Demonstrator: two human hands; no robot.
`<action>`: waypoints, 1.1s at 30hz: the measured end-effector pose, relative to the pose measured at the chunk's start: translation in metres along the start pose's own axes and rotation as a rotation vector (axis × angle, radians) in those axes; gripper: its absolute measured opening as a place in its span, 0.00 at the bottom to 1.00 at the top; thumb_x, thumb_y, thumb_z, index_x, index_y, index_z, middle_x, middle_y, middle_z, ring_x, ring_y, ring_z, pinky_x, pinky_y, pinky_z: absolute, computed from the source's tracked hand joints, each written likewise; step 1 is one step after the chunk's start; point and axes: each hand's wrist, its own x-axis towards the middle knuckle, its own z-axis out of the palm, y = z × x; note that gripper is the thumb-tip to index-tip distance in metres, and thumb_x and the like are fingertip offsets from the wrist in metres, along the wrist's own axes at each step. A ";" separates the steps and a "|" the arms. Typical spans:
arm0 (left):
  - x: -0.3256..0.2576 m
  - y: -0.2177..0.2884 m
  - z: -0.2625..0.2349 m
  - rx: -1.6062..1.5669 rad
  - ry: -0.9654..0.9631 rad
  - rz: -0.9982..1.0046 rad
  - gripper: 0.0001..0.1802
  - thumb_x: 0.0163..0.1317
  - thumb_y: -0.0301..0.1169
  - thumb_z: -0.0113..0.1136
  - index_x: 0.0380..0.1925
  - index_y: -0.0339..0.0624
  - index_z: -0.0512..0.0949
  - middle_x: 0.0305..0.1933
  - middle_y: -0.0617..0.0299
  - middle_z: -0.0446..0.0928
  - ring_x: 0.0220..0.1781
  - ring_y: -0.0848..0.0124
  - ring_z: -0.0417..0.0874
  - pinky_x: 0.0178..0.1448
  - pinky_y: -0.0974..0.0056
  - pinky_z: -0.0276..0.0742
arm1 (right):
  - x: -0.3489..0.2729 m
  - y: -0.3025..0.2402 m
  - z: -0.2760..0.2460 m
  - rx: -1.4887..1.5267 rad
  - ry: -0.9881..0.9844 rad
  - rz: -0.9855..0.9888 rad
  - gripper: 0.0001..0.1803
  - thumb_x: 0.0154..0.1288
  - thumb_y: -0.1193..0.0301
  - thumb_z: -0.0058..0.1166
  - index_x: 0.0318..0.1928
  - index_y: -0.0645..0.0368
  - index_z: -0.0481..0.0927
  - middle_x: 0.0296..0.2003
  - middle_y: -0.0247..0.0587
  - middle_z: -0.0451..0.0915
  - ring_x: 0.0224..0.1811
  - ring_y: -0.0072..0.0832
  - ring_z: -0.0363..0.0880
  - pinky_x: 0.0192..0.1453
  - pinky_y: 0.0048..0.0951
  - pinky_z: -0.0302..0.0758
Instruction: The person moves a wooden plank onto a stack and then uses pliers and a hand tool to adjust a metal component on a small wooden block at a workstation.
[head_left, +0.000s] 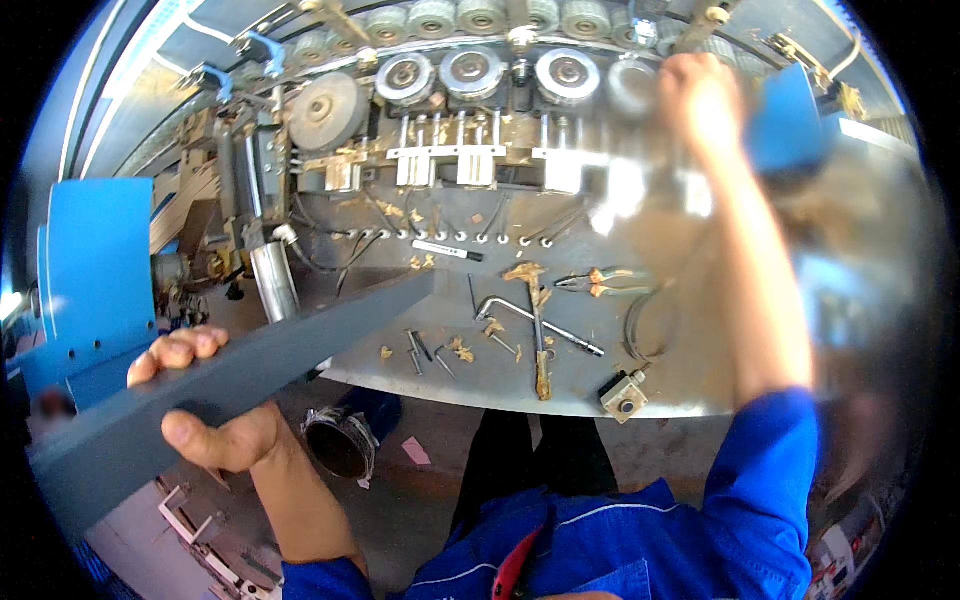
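At the left, my left hand [215, 425] grips a long dark grey board [290, 355]. Its fingers curl over the far edge and its thumb lies at the near edge. The board slants from the lower left up over the metal table's left part. My right arm reaches far out, with my right hand [702, 95] by the rollers at the upper right. That hand is smeared by motion, so I cannot make out its fingers or anything in them. Just left of it is a blurred round wheel [633, 85]. A blue panel [792, 118] stands to its right.
On the metal table [590, 375] lie a hammer [539, 335], pliers [600, 281], a bent wrench [540, 322], a marker [447, 250], several loose screws or pins and a small switch box [625, 394]. Behind them runs a row of wheels [472, 72]. A metal cylinder [274, 280] stands left.
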 end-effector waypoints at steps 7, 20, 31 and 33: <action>0.005 -0.001 0.006 -0.060 -0.011 0.032 0.32 0.65 0.52 0.58 0.59 0.38 0.69 0.45 0.56 0.73 0.45 0.63 0.75 0.52 0.56 0.76 | -0.074 -0.076 -0.038 0.481 0.016 -0.160 0.12 0.60 0.71 0.64 0.44 0.57 0.82 0.41 0.45 0.84 0.46 0.45 0.82 0.53 0.43 0.77; -0.041 0.005 -0.004 0.496 -0.005 0.114 0.17 0.72 0.37 0.59 0.49 0.32 0.78 0.42 0.57 0.81 0.43 0.70 0.82 0.48 0.64 0.79 | -0.462 -0.132 -0.202 0.778 -0.937 0.117 0.10 0.61 0.69 0.63 0.41 0.58 0.83 0.37 0.48 0.84 0.43 0.48 0.83 0.48 0.44 0.79; -0.380 0.265 -0.265 0.573 0.040 -0.657 0.37 0.62 0.22 0.66 0.71 0.40 0.64 0.66 0.53 0.73 0.56 0.70 0.80 0.55 0.65 0.81 | -0.614 -0.133 -0.332 0.505 -1.200 0.141 0.14 0.62 0.62 0.60 0.43 0.58 0.84 0.41 0.50 0.85 0.46 0.47 0.84 0.51 0.45 0.79; -0.347 0.348 -0.289 0.550 0.134 -0.099 0.41 0.60 0.30 0.71 0.72 0.36 0.63 0.69 0.49 0.71 0.61 0.64 0.79 0.61 0.62 0.78 | -0.616 -0.143 -0.348 0.475 -1.197 0.102 0.14 0.63 0.62 0.59 0.44 0.57 0.84 0.42 0.51 0.86 0.47 0.47 0.85 0.52 0.45 0.80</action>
